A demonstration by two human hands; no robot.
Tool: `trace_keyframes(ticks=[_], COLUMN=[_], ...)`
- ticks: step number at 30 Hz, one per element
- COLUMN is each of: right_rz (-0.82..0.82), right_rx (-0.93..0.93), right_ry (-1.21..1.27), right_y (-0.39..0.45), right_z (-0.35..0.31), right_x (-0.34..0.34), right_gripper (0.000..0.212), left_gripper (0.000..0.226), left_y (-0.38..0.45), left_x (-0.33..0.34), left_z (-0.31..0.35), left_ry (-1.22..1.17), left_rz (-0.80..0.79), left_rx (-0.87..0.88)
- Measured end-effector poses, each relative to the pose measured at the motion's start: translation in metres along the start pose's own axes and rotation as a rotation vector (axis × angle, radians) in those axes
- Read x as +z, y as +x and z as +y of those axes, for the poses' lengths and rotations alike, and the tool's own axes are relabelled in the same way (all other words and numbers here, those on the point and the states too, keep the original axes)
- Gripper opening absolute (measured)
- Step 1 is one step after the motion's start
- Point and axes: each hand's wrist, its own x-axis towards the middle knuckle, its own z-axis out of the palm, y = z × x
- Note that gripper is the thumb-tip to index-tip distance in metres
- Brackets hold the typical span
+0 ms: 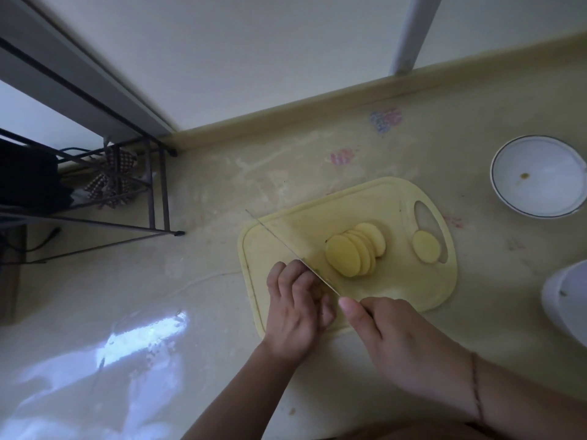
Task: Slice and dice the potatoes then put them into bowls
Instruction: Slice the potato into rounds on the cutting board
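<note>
On the yellow cutting board (409,290), near its left edge, the last stub of potato (317,289) is pinned under the curled fingers of the left hand (293,309), probably to steady it for the knife (286,250). The knife handle is clasped by the right hand (403,341), forefinger laid along the spine. Cut slices (355,249) are fanned rightward; two white bowls (538,176) are set farther right, unfilled.

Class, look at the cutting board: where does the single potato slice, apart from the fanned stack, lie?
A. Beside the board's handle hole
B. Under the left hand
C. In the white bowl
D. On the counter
A: the lone slice lies on the cutting board, overlapping its handle hole, apart from the fanned stack.
</note>
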Motion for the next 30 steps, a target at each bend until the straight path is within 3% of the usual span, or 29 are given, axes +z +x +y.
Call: trace_keyframes(ticks=[6, 9, 13, 18, 25, 30], right_rz=[0.017, 0.023, 0.003, -0.153, -0.050, 0.014], right_rx=[-0.089, -0.081, 0.052, 0.283, 0.067, 0.010], right_ry=[0.023, 0.041, 0.053, 0.434, 0.154, 0.008], right_y=[0.023, 0.022, 0.025, 0.020, -0.014, -0.031], right_z=[0.015, 0.017, 0.016, 0.012, -0.007, -0.009], right_x=[0.022, 0.021, -0.001, -0.024, -0.018, -0.010], right_gripper=[0.069, 0.063, 0.064, 0.057, 0.062, 0.059], left_gripper=[0.025, 0.031, 0.026, 0.026, 0.028, 0.029], left_y=[-0.004, -0.002, -0.002, -0.006, -0.012, -0.017], left_x=[0.001, -0.003, -0.011, -0.019, -0.025, -0.021], left_z=[0.001, 0.001, -0.001, 0.000, 0.008, 0.011], left_ry=[-0.018, -0.029, -0.034, -0.058, -0.170, -0.195], left_rz=[0.000, -0.009, -0.045, -0.141, -0.099, -0.110], left_rx=[-0.011, -0.047, -0.045, -0.115, -0.187, -0.199])
